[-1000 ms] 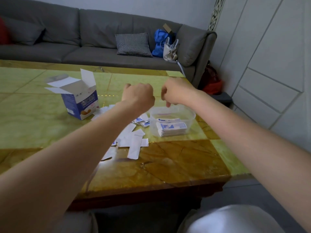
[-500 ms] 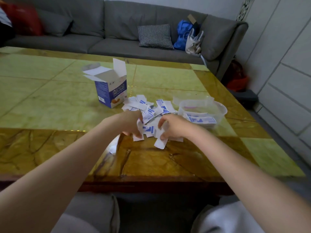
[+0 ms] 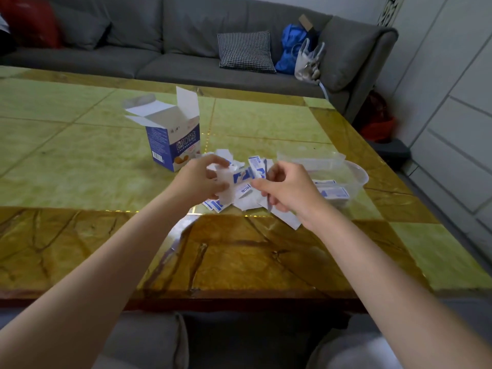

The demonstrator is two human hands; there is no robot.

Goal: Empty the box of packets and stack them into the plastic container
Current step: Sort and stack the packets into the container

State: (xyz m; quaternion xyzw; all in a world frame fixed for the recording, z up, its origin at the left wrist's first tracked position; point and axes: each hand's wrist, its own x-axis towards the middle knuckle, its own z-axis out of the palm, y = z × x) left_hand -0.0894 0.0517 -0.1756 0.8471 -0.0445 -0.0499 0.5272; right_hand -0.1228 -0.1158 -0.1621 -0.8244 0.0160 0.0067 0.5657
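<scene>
A blue-and-white box stands upright on the table with its top flaps open. A heap of small white-and-blue packets lies loose just right of it. My left hand is lifted over the heap and holds a few packets in curled fingers. My right hand is beside it, pinching a packet between thumb and fingers. The clear plastic container sits to the right of the heap with a small stack of packets inside.
The green and amber stone table stretches wide to the left and front. A grey sofa with a checked cushion, a blue bag and a clear bag stands behind it. My knees show below the table's front edge.
Both hands came down from above the container to the packet heap, gathered packets, and now lift them off the table. The view has swung left and down.
</scene>
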